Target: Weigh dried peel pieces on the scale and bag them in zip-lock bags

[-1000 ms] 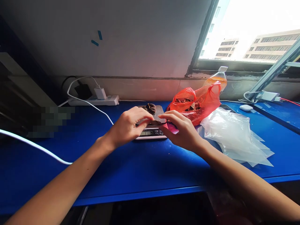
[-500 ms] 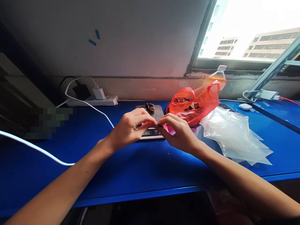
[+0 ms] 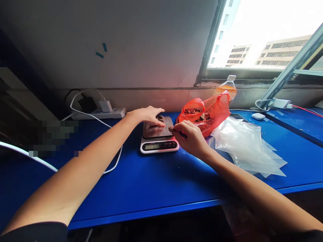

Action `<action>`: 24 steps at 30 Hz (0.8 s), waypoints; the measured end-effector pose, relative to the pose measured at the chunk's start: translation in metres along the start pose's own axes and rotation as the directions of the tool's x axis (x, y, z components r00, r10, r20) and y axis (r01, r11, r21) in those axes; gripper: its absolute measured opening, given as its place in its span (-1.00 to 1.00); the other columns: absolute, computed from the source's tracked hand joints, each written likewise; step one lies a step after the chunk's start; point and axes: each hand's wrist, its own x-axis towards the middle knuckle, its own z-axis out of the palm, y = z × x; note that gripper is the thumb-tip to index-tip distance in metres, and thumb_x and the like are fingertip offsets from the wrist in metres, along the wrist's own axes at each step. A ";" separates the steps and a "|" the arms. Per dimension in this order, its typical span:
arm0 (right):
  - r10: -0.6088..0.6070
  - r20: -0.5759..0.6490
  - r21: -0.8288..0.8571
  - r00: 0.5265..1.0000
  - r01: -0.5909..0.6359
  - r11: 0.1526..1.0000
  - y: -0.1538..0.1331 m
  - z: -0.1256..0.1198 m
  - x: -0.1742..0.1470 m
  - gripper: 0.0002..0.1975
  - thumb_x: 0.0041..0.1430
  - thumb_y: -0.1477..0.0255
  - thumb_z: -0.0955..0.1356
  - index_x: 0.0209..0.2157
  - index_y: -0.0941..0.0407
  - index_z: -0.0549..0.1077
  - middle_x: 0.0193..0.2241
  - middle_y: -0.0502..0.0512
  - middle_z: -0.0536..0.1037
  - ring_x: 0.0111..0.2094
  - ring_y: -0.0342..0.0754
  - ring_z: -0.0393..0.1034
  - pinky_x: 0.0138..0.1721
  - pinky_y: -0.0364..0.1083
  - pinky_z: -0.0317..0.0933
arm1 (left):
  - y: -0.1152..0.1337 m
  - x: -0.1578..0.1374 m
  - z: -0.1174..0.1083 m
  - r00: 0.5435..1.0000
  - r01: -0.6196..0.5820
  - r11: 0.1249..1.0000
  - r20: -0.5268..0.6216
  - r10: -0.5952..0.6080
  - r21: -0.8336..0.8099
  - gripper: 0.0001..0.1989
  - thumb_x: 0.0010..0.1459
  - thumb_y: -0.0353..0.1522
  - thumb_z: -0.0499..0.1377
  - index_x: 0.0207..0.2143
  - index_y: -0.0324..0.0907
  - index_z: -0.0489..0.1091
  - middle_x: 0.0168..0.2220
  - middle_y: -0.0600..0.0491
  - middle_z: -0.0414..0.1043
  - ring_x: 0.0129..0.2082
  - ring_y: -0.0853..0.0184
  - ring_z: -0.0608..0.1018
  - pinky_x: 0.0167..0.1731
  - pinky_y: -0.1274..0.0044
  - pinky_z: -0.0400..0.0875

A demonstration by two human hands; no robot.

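Observation:
A small kitchen scale with a metal plate and a lit display stands on the blue table; its digits look like 119. On the plate lie dark brown, curled pieces of dried peel, partly hidden by my left hand. That hand reaches over the plate with thumb and fingers apart, close around the pieces; whether it touches them I cannot tell. Just right of the plate, my right hand pinches a small brown piece of dried peel between thumb and fingers.
A red plastic bag of brown dried pieces sits right of the scale, before a bottle of orange drink. Clear plastic bags lie stacked further right. A power strip and white cable are on the left.
My hands have parted: the left moved forward over the scale plate and opened, while the right keeps a piece of peel. The scale's front is now uncovered, and the view has shifted slightly.

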 end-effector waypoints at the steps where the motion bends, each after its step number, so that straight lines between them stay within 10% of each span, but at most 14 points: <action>1: -0.003 0.015 -0.001 1.000 0.003 1.000 0.001 0.001 -0.001 -0.93 0.17 0.50 0.33 -0.41 0.11 0.39 -0.47 0.03 0.44 -0.43 -0.12 0.29 -0.36 -0.12 0.20 | -0.001 0.006 -0.003 0.999 0.003 1.000 0.036 -0.004 0.012 -0.29 -0.25 -0.05 0.35 0.01 -0.04 0.42 -0.01 -0.03 0.50 -0.05 0.08 0.51 -0.02 0.36 0.34; 6: -0.046 0.027 -0.003 0.999 0.046 0.999 0.002 0.005 -0.003 -0.93 0.16 0.50 0.34 -0.32 0.09 0.48 -0.34 0.09 0.46 -0.30 -0.08 0.34 -0.25 -0.10 0.26 | 0.005 0.014 -0.012 0.998 -0.012 0.998 0.055 0.008 0.064 -0.41 -0.17 -0.06 0.31 -0.04 -0.02 0.44 -0.03 0.03 0.52 -0.02 0.06 0.50 0.05 0.27 0.27; 9: -0.006 0.016 -0.068 1.000 0.007 0.998 0.002 0.009 0.003 -0.87 0.18 0.50 0.33 -0.28 0.07 0.53 -0.29 0.12 0.45 -0.23 -0.05 0.34 -0.20 -0.07 0.28 | 0.011 0.001 -0.019 0.987 -0.027 0.999 -0.155 0.031 0.032 -0.39 -0.06 -0.15 0.27 0.09 -0.07 0.34 0.07 0.01 0.44 0.06 0.11 0.45 0.08 0.31 0.26; 14: 0.093 0.155 -0.121 0.983 -0.075 0.990 -0.001 0.009 0.014 -0.83 0.23 0.46 0.30 -0.28 0.12 0.56 -0.37 0.12 0.51 -0.32 -0.05 0.38 -0.25 -0.07 0.28 | 0.009 -0.040 -0.019 0.846 -0.116 0.971 -0.534 -0.014 -0.210 -0.46 -0.02 -0.23 0.28 0.05 -0.09 0.35 0.02 0.01 0.47 0.00 0.21 0.50 0.07 0.40 0.32; 24: -0.023 0.012 -0.059 1.000 0.024 0.998 -0.003 -0.007 0.006 -0.78 0.21 0.46 0.31 -0.10 0.14 0.45 -0.25 0.17 0.55 -0.20 0.01 0.41 -0.13 0.02 0.32 | 0.016 -0.118 0.023 0.912 -0.180 0.911 -0.411 0.013 -0.371 -0.41 0.04 -0.18 0.23 0.12 -0.13 0.25 0.06 -0.08 0.43 0.04 0.13 0.49 0.02 0.34 0.40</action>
